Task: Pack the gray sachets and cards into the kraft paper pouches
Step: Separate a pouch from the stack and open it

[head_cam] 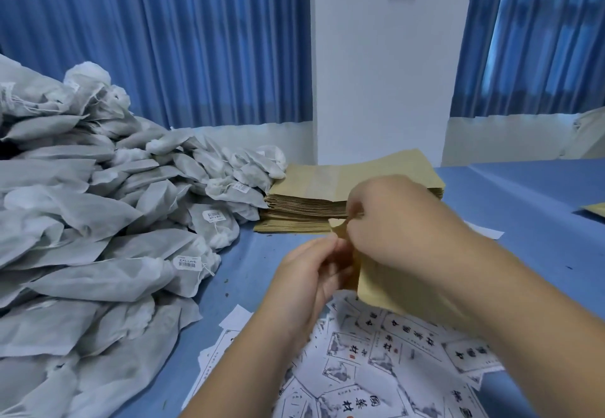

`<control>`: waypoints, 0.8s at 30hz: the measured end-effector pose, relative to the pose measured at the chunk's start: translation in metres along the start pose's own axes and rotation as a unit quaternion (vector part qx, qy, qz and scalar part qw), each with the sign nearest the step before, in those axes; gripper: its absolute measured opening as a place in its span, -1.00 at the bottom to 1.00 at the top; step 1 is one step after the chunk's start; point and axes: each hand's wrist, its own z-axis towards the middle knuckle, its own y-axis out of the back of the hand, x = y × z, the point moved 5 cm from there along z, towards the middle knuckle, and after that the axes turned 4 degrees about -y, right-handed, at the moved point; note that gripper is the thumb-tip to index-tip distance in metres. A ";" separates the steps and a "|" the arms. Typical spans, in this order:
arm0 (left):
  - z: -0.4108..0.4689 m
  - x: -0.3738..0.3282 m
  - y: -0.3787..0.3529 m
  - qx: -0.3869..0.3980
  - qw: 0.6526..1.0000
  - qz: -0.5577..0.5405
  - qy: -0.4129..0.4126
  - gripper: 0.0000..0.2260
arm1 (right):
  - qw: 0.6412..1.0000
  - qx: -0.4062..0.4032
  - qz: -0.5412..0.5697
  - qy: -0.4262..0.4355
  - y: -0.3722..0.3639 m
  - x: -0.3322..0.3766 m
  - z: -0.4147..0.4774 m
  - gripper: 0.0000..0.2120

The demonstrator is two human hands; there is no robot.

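The person holds one pouch (386, 293) just above the table (530, 221), near the middle of the view, and the step in hand looks like opening its mouth. The left hand (311, 273) grips the pouch's left edge with curled fingers. The right hand (396, 221) pinches the top lip at the pouch's twelve o'clock end, where a small flap of paper stands up between the two hands. Blur hides exactly which fingertips meet the paper.

To do this well, the person should draw the two lips apart gently, one in each hand, so the paper parts without tearing at the side seams. Once the mouth gapes, the right hand would best hold it wide while the left reaches for the contents.

The sachets (108, 221) lie in a big loose heap at nine o'clock from the hands, several with strings and labels. One is best taken from the heap's near edge, so its string does not drag neighbours along. The cards (370, 375) lie spread and overlapping at six o'clock, right under the pouch, and a single one needs sliding off with a fingertip. The stack of flat pouches (307, 195) sits at twelve o'clock, touching the heap's edge, within easy reach for the next round.
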 end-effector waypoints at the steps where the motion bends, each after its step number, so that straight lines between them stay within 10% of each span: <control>1: 0.000 -0.001 0.001 0.001 0.999 0.047 -0.009 -0.74 | 1.000 -0.005 0.011 -0.009 0.004 -0.003 0.007 -0.84; 17: -0.032 -0.027 -0.024 0.011 0.877 0.432 -0.207 -0.72 | 0.997 0.039 0.059 -0.006 0.001 -0.031 0.039 -0.85; 24: -0.016 -0.050 -0.025 0.018 0.927 0.319 -0.198 -0.79 | 0.996 0.041 0.077 0.013 0.006 -0.034 0.036 -0.85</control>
